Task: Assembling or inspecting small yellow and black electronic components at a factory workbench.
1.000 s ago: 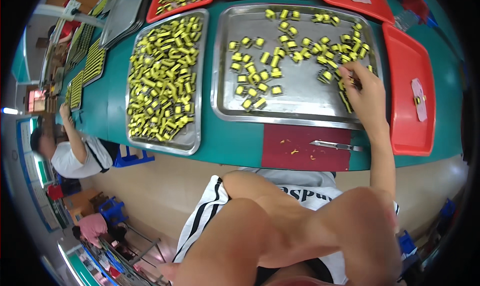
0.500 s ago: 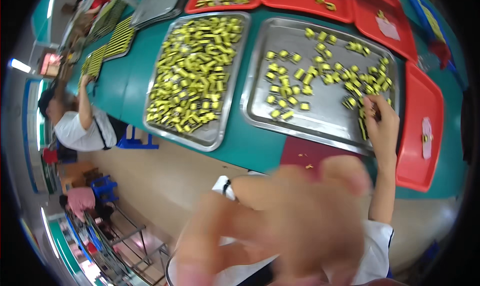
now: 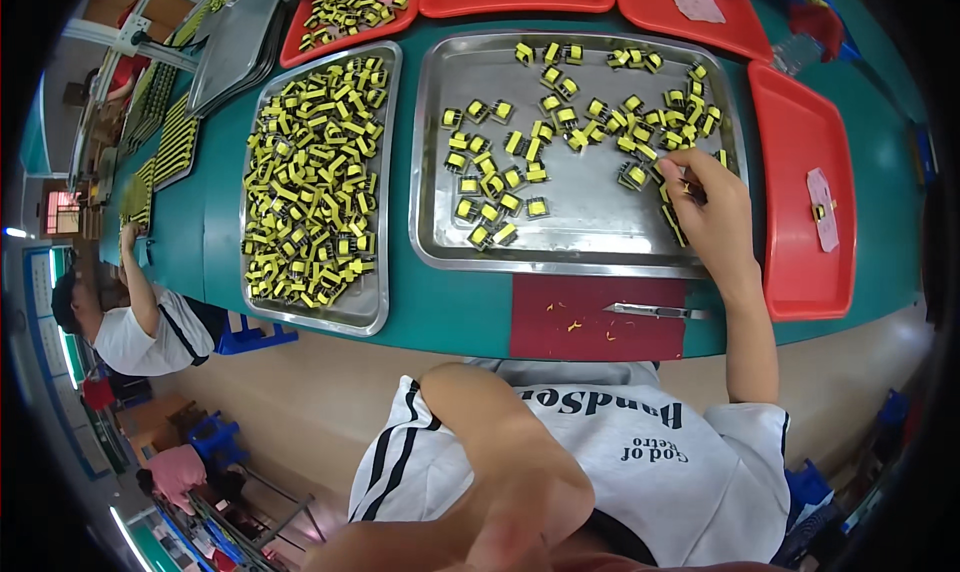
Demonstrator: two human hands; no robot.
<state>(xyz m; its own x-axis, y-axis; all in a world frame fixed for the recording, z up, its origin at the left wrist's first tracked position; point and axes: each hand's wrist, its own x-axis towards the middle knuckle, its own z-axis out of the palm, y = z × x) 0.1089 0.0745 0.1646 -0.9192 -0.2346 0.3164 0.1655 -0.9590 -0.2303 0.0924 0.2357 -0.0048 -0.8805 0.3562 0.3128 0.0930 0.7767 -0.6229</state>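
My right hand [image 3: 712, 207] is at the right side of a wide metal tray [image 3: 590, 257], its thumb and fingers bent together among small transformers [image 3: 635, 175] wrapped in yellow tape, with black parts. Whatever lies between the fingertips is hidden. A short line of these transformers runs beside the thumb, and others lie in loose groups across the tray. Close to the camera at the lower edge, my left hand [image 3: 515, 532] is raised in front of the white shirt, partly cut off; its fingers do not show clearly.
Left of it stands a second metal tray [image 3: 385, 272] heaped with transformers. Red trays [image 3: 805, 262] line the back and right. A craft knife [image 3: 650, 311] and yellow scraps lie on a dark red mat [image 3: 540, 337]. Another person [image 3: 150, 332] works at the far left.
My left hand has dropped from a large blur over the lower middle to the bottom edge, uncovering the mat and craft knife. The whole view has shifted; my right hand stays at the tray.
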